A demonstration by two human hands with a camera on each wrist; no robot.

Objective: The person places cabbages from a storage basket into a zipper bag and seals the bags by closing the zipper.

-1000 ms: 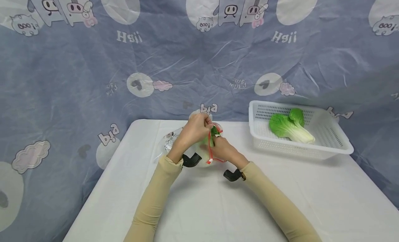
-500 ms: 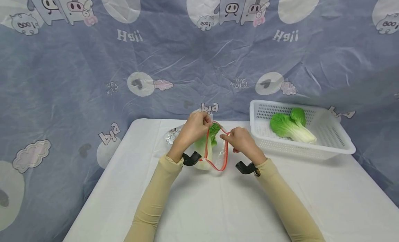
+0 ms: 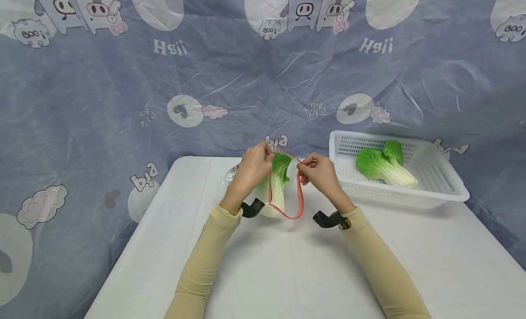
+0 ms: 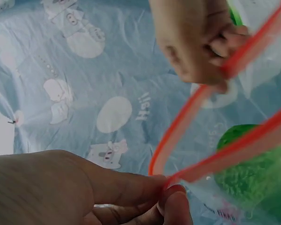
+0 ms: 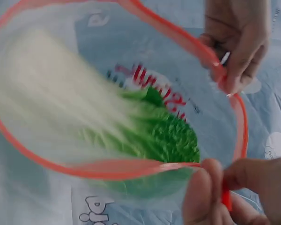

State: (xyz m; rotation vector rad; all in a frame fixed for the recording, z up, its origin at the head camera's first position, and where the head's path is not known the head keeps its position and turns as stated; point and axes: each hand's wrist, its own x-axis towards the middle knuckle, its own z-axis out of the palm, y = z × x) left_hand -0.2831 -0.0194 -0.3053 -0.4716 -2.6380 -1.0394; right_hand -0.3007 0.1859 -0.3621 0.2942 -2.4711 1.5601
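Observation:
A clear plastic zip bag [image 3: 301, 198] with a red rim hangs between both hands, its mouth pulled wide. Inside it is a Chinese cabbage [image 3: 278, 188], white stem down and green leaves up. My left hand [image 3: 255, 167] pinches the red rim on the left; the left wrist view shows thumb and fingers on the strip [image 4: 180, 129]. On the other side, my right hand [image 3: 322, 176] pinches the rim near its upper right. In the right wrist view the leafy part [image 5: 171, 136] shows through the wide opening.
A white perforated basket [image 3: 394, 198] stands at the right of the white table [image 3: 287, 273], holding green leafy vegetables with a white stem [image 3: 384, 168]. Behind the table hangs a blue-grey printed cloth [image 3: 246, 81].
My right hand has come out of the bag, moved right and taken hold of its rim. The mouth has widened. Both hands and the bag have risen slightly.

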